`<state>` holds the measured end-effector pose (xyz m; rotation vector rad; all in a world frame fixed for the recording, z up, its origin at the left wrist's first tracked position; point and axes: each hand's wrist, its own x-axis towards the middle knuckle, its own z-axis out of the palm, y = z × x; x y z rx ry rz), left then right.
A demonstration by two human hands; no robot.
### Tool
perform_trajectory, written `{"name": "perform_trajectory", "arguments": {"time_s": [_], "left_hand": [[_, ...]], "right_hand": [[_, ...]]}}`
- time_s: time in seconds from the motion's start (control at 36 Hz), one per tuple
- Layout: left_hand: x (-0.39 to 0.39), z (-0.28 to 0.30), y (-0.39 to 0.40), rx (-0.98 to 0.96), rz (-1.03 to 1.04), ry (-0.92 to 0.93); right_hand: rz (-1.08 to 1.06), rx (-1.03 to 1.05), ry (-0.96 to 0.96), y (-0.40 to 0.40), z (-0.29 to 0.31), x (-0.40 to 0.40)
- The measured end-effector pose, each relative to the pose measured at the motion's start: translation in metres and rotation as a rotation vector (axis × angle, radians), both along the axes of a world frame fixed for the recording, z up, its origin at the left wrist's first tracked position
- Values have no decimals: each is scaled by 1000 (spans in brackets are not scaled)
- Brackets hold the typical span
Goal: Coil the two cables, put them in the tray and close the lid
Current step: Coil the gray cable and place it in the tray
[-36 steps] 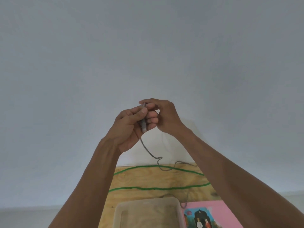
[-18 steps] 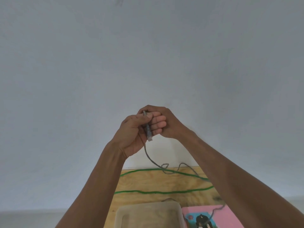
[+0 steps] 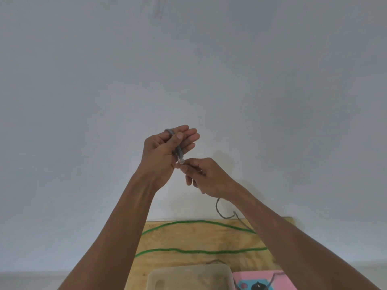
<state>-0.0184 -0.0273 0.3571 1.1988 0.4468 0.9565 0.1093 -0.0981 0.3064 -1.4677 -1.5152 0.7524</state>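
Both hands are raised in front of a pale wall. My left hand (image 3: pixel 165 149) pinches the plug end of the grey cable (image 3: pixel 218 208) under its thumb, with one turn looped over the fingers. My right hand (image 3: pixel 206 176) sits just below it, fingers closed on the cable near the clear plug tip; the cable hangs down behind my right wrist to the table. The green cable (image 3: pixel 199 251) lies uncoiled in two long lines across the wooden table (image 3: pixel 188 237). The translucent tray (image 3: pixel 189 276) stands at the bottom edge.
A pink booklet (image 3: pixel 270 279) lies right of the tray, with a strand of grey cable crossing it. The wall rises directly behind the table's far edge.
My hands have come apart: the right hand dropped below the left, and a turn of grey cable now sits over the left fingers. The hanging cable shifted right.
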Motion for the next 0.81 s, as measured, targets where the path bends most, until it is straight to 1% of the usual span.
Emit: {"name": "perform_trajectory", "arguments": {"time_s": [0.08,0.25,0.33,0.44,0.5,0.56,0.61,0.69,0.81], "left_hand": [[-3,-3,8,98,55,48],[-5,-12,17,205,115,59],[-5,-18,17,271,136,88],[-6,-25,18,366,146,198],[-9,-29,19,424,122,296],[-12,-32,18,497,67,391],[-12,-34,14,490,-18,411],[-11,-32,6,301,-160,344],[-7,-27,-4,128,-249,259]], "right_hand": [[-34,4,-80,-1,-1,1],[-53,4,-210,-4,7,1],[-58,28,-312,-6,14,-1],[-96,62,-507,-9,31,0],[-118,110,-542,-9,41,4],[-107,152,-535,-5,49,11],[-65,176,-499,0,56,17],[-4,189,-377,8,66,25],[108,198,-101,15,73,32]]}}
